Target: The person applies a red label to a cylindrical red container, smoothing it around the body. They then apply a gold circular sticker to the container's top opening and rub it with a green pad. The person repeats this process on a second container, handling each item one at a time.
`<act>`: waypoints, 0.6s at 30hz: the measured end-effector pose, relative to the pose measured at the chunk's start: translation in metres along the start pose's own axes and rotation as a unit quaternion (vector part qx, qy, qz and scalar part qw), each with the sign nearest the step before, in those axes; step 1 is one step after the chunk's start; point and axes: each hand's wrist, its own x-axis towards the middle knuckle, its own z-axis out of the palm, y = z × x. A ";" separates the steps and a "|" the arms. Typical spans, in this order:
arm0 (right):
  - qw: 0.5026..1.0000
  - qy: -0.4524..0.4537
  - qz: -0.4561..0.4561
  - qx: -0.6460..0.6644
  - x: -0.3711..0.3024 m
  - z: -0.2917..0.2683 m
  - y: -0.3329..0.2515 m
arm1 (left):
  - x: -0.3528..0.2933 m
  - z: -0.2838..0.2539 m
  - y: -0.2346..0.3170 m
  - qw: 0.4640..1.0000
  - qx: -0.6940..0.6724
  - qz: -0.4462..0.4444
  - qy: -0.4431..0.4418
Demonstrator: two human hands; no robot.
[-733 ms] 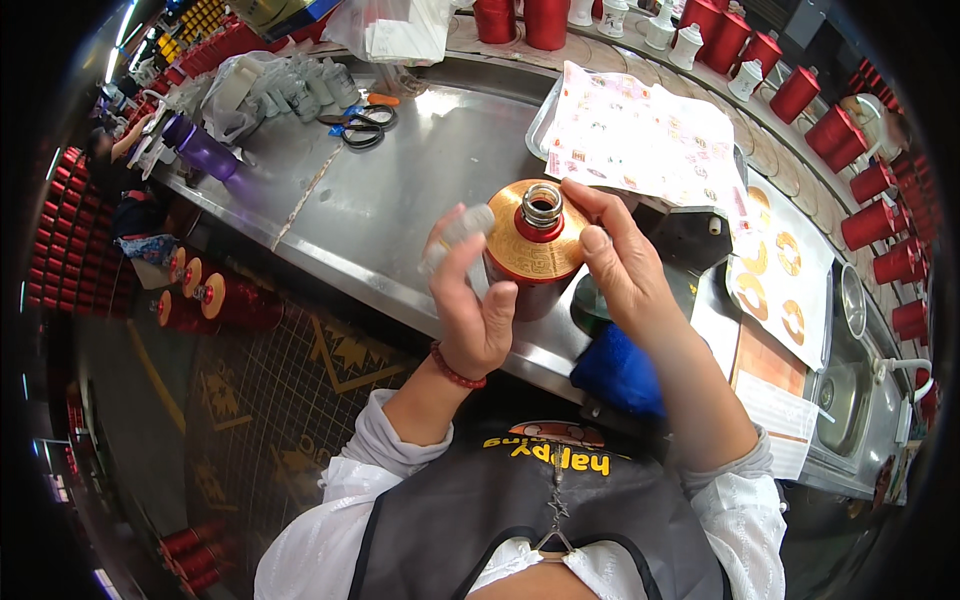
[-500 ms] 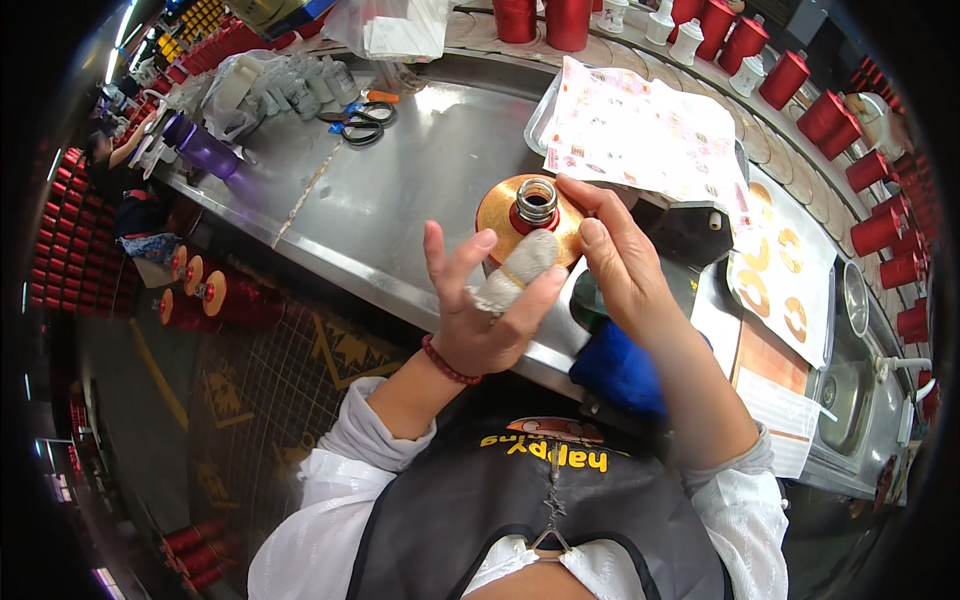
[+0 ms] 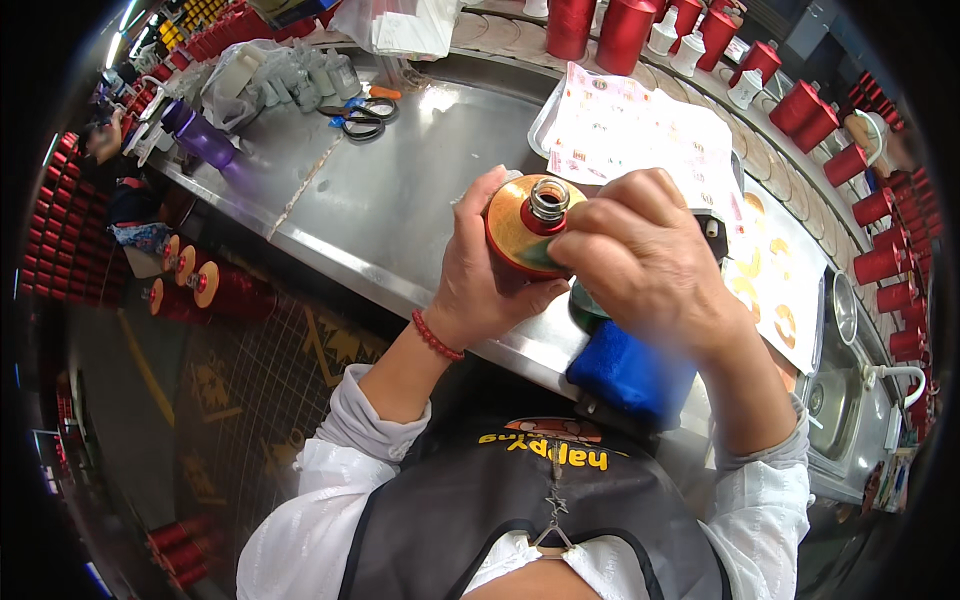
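My left hand (image 3: 480,265) is wrapped around a red bottle (image 3: 526,272), held tilted with its bare silver threaded neck (image 3: 549,198) toward me. A gold ring-shaped label (image 3: 515,218) lies around the neck on the bottle's shoulder. A bit of pale grey cloth (image 3: 468,184) shows behind the left fingertips. My right hand (image 3: 650,255) is closed, its bent fingers at the right edge of the gold label. A thin greenish patch shows at those fingertips, too blurred to name. Beneath the hands, a blue cloth (image 3: 625,372) lies at the table's front edge.
The steel table (image 3: 400,185) carries black scissors (image 3: 365,120), a purple bottle (image 3: 200,138) and a tray with printed sheets (image 3: 640,125). Gold ring labels (image 3: 785,325) lie on a white sheet at right, near a sink (image 3: 835,410). Red bottles (image 3: 627,35) stand on a curved conveyor behind.
My left hand has shifted from pressing a cloth wad on the label to gripping the bottle's side. My right hand has left the bottle's side and closed over the label's right edge.
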 end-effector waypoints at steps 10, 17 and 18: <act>0.980 0.014 -0.001 0.196 -0.010 0.008 -0.010 | 0.001 -0.009 -0.011 0.999 -0.025 0.001 -0.029; 0.959 0.080 0.102 0.254 -0.018 0.007 -0.010 | 0.005 -0.011 -0.006 0.998 -0.043 -0.011 -0.052; 0.916 0.097 0.257 0.293 -0.026 0.009 -0.012 | 0.008 -0.017 -0.001 0.996 -0.049 -0.019 -0.072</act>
